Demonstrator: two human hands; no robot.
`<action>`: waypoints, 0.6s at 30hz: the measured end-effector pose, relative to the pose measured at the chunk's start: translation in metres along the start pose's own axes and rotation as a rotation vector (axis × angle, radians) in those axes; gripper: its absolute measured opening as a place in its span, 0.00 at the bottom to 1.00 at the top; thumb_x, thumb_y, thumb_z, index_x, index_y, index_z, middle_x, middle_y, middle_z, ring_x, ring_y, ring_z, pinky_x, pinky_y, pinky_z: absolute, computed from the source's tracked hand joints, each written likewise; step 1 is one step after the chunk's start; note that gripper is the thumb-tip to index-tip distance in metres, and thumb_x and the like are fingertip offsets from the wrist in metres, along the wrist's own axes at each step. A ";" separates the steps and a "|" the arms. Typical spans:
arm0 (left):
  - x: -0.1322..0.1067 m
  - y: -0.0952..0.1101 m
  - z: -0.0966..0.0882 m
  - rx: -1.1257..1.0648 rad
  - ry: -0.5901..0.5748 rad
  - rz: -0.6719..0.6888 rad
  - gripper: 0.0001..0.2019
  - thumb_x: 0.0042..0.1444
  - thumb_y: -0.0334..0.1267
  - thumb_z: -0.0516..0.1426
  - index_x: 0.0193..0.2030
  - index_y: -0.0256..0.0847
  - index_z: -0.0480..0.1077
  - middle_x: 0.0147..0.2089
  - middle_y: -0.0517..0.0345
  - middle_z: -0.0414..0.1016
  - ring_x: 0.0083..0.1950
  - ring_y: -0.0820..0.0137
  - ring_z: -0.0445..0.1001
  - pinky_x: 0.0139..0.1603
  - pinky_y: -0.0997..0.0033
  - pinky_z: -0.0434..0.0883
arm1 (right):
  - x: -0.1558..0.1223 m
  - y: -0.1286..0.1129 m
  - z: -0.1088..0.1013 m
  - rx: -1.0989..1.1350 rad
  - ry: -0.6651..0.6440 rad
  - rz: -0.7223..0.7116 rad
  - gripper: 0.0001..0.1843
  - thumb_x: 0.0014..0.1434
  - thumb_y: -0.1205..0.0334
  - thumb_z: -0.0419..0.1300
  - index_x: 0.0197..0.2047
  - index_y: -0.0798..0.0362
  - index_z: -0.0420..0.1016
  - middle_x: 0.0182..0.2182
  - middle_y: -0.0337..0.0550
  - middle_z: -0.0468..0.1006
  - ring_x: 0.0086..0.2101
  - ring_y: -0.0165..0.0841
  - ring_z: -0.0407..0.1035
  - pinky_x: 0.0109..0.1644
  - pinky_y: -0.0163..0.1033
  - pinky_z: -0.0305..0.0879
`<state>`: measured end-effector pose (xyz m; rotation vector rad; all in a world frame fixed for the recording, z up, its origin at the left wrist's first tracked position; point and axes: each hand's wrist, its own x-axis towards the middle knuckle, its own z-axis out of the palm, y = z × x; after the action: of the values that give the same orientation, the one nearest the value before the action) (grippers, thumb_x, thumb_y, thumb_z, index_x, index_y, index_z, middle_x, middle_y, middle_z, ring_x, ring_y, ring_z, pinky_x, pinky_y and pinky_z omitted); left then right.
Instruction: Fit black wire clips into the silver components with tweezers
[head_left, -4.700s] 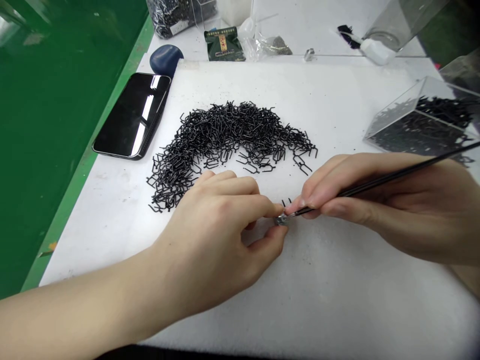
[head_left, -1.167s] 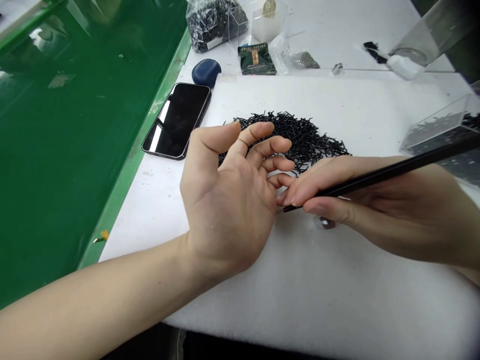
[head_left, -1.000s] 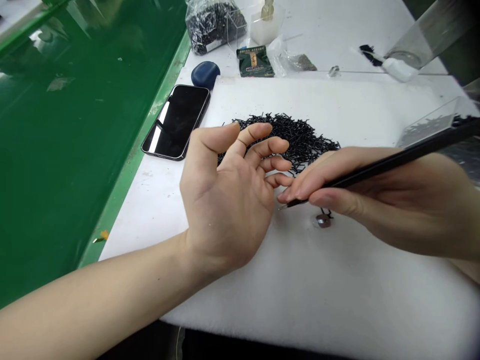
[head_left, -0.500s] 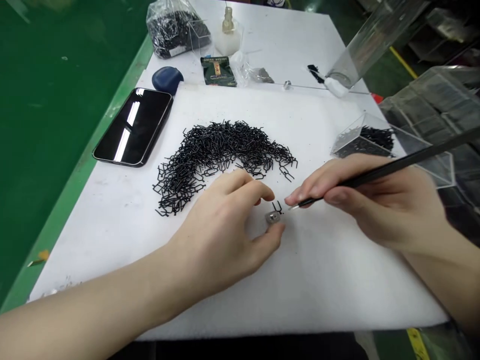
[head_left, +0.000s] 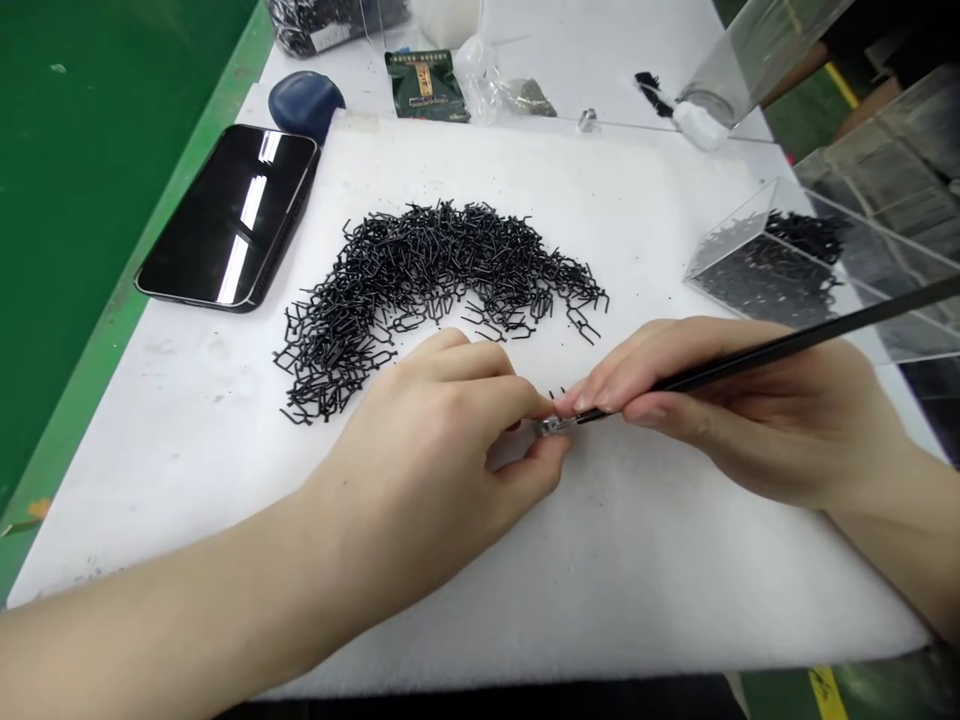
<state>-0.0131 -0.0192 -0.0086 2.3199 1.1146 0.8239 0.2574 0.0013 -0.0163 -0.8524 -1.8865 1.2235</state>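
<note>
My left hand (head_left: 450,450) rests on the white work surface, its thumb and index finger pinched on a small shiny metal part (head_left: 551,426). In my right hand (head_left: 742,410) is a slim black pen-like tool (head_left: 787,343), gripped like a pencil. Its thin tip meets the metal part, or lies right beside it; I cannot tell which. Between the two hands, the prongs of a small black forked piece (head_left: 556,394) show just behind the fingertips, the rest being hidden. Beyond my left hand lies a curved heap of similar black forked pieces (head_left: 435,260).
A phone (head_left: 229,215) and a dark blue rounded object (head_left: 306,104) lie at left. A clear box with black pieces (head_left: 802,245) stands at right. Behind are a green packet (head_left: 426,88), a small metal piece (head_left: 588,120) and a clear cylinder (head_left: 739,70).
The right hand has moved left, bringing the tool's tip to the metal part. My left fingers have closed onto that part. The view has shifted slightly down and closer.
</note>
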 end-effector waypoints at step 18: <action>-0.001 0.002 -0.003 0.043 -0.011 0.002 0.03 0.68 0.30 0.74 0.41 0.35 0.92 0.36 0.57 0.86 0.38 0.64 0.81 0.40 0.63 0.77 | 0.000 -0.002 0.003 -0.055 0.039 -0.020 0.12 0.74 0.63 0.78 0.53 0.33 0.97 0.43 0.38 0.96 0.43 0.43 0.93 0.45 0.47 0.91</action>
<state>-0.0144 -0.0213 -0.0058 2.3586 1.1359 0.7940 0.2547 -0.0003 -0.0150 -0.8786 -1.9003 1.1398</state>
